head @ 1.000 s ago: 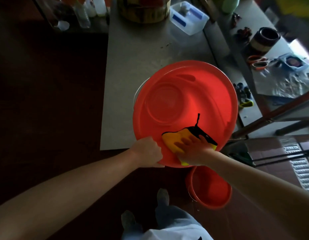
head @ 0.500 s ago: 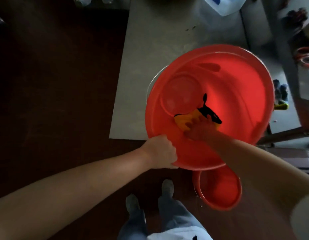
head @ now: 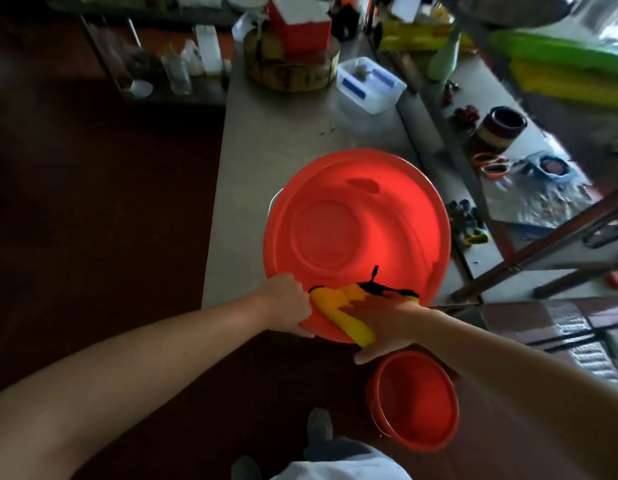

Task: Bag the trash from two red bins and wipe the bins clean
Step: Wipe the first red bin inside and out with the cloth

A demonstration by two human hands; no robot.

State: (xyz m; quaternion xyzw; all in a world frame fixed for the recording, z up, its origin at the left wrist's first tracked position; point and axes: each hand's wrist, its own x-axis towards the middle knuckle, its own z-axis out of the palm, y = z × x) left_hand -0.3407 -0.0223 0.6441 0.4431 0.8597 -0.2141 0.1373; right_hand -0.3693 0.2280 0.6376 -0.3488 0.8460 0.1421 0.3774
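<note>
Left hand (head: 287,299) — round the bin (head: 338,206) rim

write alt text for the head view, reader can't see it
A person's right hand presses a yellow cloth against the near rim of a large red bin on a metal table, while the left hand grips that rim. A smaller red bin stands on the floor.

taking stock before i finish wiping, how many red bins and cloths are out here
red bins: 2, big bin on the table, small bin on the floor
yellow cloth: 1
total: 3
</note>
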